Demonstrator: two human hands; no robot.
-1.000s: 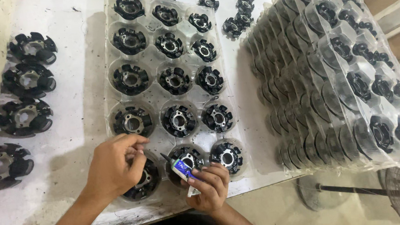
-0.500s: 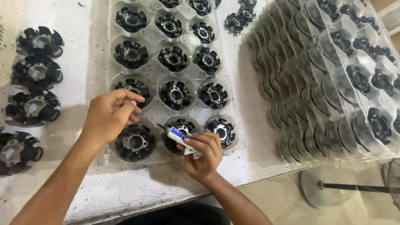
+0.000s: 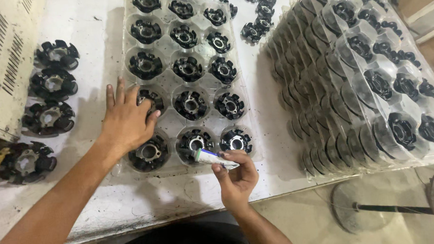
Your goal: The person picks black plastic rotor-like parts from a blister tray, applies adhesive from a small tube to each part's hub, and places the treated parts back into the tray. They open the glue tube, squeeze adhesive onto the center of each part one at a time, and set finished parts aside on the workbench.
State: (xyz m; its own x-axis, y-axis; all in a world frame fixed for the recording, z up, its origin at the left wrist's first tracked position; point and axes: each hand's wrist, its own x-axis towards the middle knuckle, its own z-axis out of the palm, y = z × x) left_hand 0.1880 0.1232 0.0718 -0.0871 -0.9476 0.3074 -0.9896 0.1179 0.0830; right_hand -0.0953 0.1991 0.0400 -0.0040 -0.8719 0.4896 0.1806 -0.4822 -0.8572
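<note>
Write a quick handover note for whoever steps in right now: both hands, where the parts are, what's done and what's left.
Left hand: flat on the clear plastic tray, fingers over the black round part in the tray's left column, second row from the near edge.
Right hand: holds a small white tube, tip at the part in the near row, middle pocket.
Every pocket in view holds a black part. More loose parts lie left of the tray; a stack of filled trays stands to the right.
Done or left: which parts have already been treated with the tube cannot be told.
</note>
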